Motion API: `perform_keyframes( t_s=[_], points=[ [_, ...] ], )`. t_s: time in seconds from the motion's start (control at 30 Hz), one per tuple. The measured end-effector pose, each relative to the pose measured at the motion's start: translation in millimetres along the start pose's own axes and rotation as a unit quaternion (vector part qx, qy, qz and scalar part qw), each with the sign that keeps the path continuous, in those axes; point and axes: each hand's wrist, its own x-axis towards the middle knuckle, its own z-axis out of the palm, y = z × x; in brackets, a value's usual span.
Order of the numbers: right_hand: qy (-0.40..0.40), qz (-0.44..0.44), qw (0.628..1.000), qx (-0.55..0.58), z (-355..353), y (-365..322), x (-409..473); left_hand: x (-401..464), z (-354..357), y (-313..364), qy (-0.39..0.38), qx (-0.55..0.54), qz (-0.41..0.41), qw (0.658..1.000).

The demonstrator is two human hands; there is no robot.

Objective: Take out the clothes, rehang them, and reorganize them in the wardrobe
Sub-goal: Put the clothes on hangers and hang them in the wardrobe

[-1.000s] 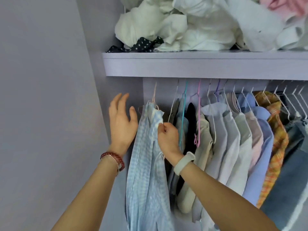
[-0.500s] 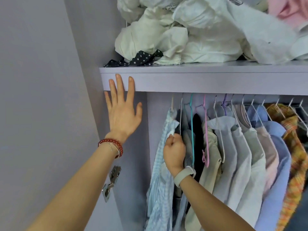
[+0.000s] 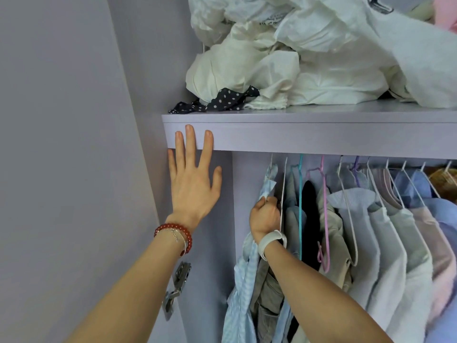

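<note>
A light blue checked shirt point(image 3: 241, 288) hangs at the left end of the row of clothes under the shelf point(image 3: 321, 137). My right hand point(image 3: 265, 217) grips this shirt near its collar, fingers curled round the cloth. My left hand point(image 3: 194, 179) lies flat with straight fingers against the front edge of the shelf at its left end, holding nothing. To the right hang several shirts on wire hangers point(image 3: 385, 238), among them grey, white, pink and blue ones. An empty pink hanger point(image 3: 324, 219) and a teal hanger point(image 3: 300, 206) hang between them.
A heap of crumpled white clothes point(image 3: 309, 58) and a black polka-dot cloth point(image 3: 222, 100) lie on top of the shelf. The wardrobe's side wall point(image 3: 61, 169) is at the left, with a metal door hinge point(image 3: 176, 285) low beside my left forearm.
The view has tilted upward. My left hand rose from beside the blue shirt to the shelf edge and stays flat there. My right hand keeps its grip on the shirt.
</note>
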Motion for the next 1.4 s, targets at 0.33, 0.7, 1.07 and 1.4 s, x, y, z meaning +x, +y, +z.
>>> perform_keyframes(
  t_s=[0.33,0.7,1.07,1.4],
  points=[
    [-0.114,-0.023,0.992,0.051,-21,9,-23,3,-9,1,-0.053,0.051,-0.013,0.997],
    [-0.05,-0.292,0.944,-0.149,-170,71,-116,-137,-1,66,-0.146,-0.096,-0.038,0.984],
    [0.005,0.154,0.897,-0.415,-402,257,-303,-355,16,255,-0.49,-0.217,0.176,0.826],
    [0.216,0.417,0.795,-0.384,-601,303,-476,-475,-87,517,-0.548,-0.4,0.487,0.549]
  ],
)
